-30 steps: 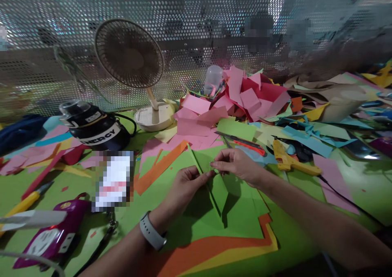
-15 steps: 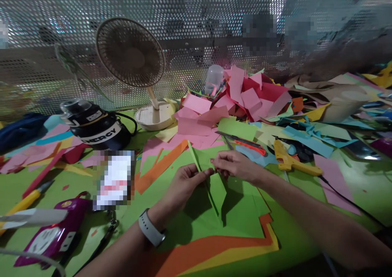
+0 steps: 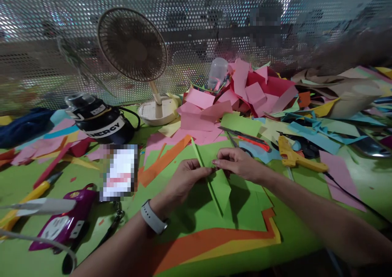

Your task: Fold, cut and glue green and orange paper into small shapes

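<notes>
A folded piece of green paper [image 3: 221, 189] stands tilted between my hands, above a stack of larger green sheets [image 3: 196, 218]. My left hand [image 3: 188, 179], with a white watch band on the wrist, pinches its left side between thumb and fingers. On the other side, my right hand [image 3: 234, 162] is closed on its upper edge, fingertips close to my left thumb. What lies right between the fingertips is hidden. Just beyond my right hand lie a red and black craft knife [image 3: 248, 138] and scissors [image 3: 232, 140], partly covered.
A yellow glue gun [image 3: 295, 158] with a black cord lies to the right. On the left are a purple power strip [image 3: 65, 216], a yellow cutter [image 3: 29, 199] and a black bottle [image 3: 102, 124]. A fan [image 3: 133, 44] and heaped pink paper [image 3: 239, 93] stand behind.
Both hands stay on the green paper with only a slight shift of the fingers. The folded paper has turned a little. The whole view has moved slightly.
</notes>
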The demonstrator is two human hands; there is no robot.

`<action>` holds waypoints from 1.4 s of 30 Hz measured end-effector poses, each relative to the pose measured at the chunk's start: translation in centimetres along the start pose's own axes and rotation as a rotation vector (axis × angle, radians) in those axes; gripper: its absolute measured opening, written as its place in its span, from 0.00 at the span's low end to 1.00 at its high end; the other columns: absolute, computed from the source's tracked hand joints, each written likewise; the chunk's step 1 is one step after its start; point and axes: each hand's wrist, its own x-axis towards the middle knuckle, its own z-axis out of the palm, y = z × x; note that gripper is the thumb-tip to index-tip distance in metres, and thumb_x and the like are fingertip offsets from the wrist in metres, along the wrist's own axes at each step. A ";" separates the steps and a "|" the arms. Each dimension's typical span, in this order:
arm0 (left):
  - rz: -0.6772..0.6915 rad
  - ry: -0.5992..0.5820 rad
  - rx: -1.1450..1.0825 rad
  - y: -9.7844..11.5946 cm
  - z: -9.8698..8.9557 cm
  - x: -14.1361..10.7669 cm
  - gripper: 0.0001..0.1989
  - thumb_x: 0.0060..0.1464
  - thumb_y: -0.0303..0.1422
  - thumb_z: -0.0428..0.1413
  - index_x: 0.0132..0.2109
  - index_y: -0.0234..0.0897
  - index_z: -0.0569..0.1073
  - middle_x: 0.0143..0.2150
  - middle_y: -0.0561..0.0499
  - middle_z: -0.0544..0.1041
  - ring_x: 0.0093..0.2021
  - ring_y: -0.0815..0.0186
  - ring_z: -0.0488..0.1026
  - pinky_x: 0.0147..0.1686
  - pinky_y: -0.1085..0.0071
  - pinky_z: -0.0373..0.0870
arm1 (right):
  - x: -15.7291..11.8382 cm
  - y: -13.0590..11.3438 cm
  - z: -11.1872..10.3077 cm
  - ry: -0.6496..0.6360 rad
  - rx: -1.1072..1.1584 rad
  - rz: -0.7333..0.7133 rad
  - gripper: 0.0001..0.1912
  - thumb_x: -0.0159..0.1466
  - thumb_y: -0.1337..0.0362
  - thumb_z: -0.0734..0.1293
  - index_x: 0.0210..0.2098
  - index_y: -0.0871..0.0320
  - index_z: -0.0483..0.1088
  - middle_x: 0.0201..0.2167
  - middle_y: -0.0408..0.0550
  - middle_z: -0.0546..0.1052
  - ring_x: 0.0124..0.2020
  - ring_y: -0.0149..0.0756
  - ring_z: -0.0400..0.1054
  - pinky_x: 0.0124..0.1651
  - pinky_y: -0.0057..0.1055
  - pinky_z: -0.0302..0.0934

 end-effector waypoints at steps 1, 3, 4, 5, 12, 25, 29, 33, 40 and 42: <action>-0.004 -0.003 -0.008 0.0 0.0 0.0 0.07 0.40 0.31 0.68 0.25 0.34 0.78 0.22 0.52 0.77 0.20 0.73 0.67 0.22 0.75 0.62 | 0.0 0.0 0.0 0.000 -0.001 -0.003 0.19 0.56 0.49 0.71 0.23 0.57 0.63 0.18 0.36 0.63 0.21 0.27 0.57 0.25 0.27 0.51; -0.017 -0.008 -0.019 0.0 0.0 0.0 0.07 0.39 0.31 0.68 0.25 0.34 0.78 0.22 0.52 0.77 0.20 0.73 0.67 0.22 0.75 0.62 | 0.0 0.0 0.0 0.001 -0.003 0.000 0.19 0.56 0.50 0.71 0.24 0.57 0.64 0.19 0.37 0.63 0.21 0.27 0.57 0.25 0.27 0.51; -0.019 -0.011 -0.021 0.1 0.0 0.0 0.07 0.39 0.31 0.68 0.25 0.34 0.78 0.22 0.52 0.77 0.20 0.72 0.67 0.22 0.75 0.62 | 0.0 0.0 0.0 0.003 -0.004 0.003 0.19 0.56 0.50 0.71 0.24 0.57 0.64 0.19 0.37 0.64 0.21 0.27 0.57 0.25 0.27 0.51; -0.018 -0.014 -0.020 0.1 0.0 0.0 0.07 0.39 0.31 0.68 0.25 0.34 0.78 0.22 0.52 0.77 0.20 0.72 0.67 0.22 0.75 0.62 | 0.0 0.0 0.0 0.004 -0.005 0.006 0.19 0.56 0.49 0.71 0.24 0.57 0.64 0.19 0.37 0.64 0.21 0.27 0.57 0.25 0.27 0.51; 0.002 -0.056 -0.001 0.1 -0.1 0.0 0.06 0.42 0.29 0.66 0.31 0.33 0.78 0.25 0.52 0.78 0.22 0.72 0.70 0.25 0.75 0.66 | 0.0 0.1 0.0 0.006 0.004 0.001 0.19 0.55 0.50 0.71 0.24 0.57 0.63 0.19 0.36 0.63 0.22 0.26 0.56 0.26 0.27 0.50; 0.053 -0.007 -0.063 0.1 0.0 -0.2 0.14 0.41 0.28 0.64 0.39 0.36 0.75 0.28 0.54 0.77 0.26 0.70 0.72 0.30 0.74 0.69 | 0.1 0.1 -0.3 0.052 0.024 -0.007 0.19 0.55 0.50 0.72 0.24 0.57 0.63 0.18 0.35 0.61 0.21 0.25 0.55 0.24 0.25 0.49; -0.029 -0.047 -0.095 0.0 -0.3 -0.1 0.08 0.43 0.30 0.65 0.30 0.36 0.73 0.24 0.57 0.73 0.25 0.72 0.70 0.30 0.74 0.70 | 0.2 0.0 -0.7 0.105 0.024 -0.034 0.19 0.55 0.50 0.71 0.23 0.57 0.64 0.17 0.35 0.62 0.19 0.25 0.56 0.23 0.26 0.50; -0.046 -0.070 -0.096 0.0 -0.3 -0.1 0.12 0.42 0.33 0.68 0.29 0.35 0.72 0.24 0.57 0.71 0.25 0.73 0.69 0.30 0.75 0.69 | 0.4 0.2 -0.7 0.144 0.025 -0.049 0.20 0.55 0.50 0.71 0.22 0.57 0.63 0.17 0.35 0.62 0.19 0.25 0.56 0.22 0.25 0.50; 0.029 -0.046 -0.076 -0.6 -0.1 0.3 0.19 0.39 0.32 0.71 0.35 0.36 0.70 0.20 0.60 0.69 0.21 0.75 0.65 0.24 0.79 0.60 | 0.5 0.3 -0.4 0.203 -0.052 -0.086 0.20 0.55 0.50 0.71 0.22 0.57 0.62 0.17 0.34 0.60 0.18 0.24 0.55 0.21 0.25 0.49; 0.056 -0.043 -0.067 -0.7 -0.1 0.4 0.20 0.38 0.31 0.71 0.35 0.36 0.70 0.19 0.61 0.68 0.20 0.75 0.65 0.23 0.79 0.57 | 0.4 0.2 -0.4 0.191 -0.054 -0.078 0.20 0.55 0.49 0.70 0.22 0.57 0.63 0.17 0.35 0.61 0.19 0.25 0.56 0.22 0.26 0.50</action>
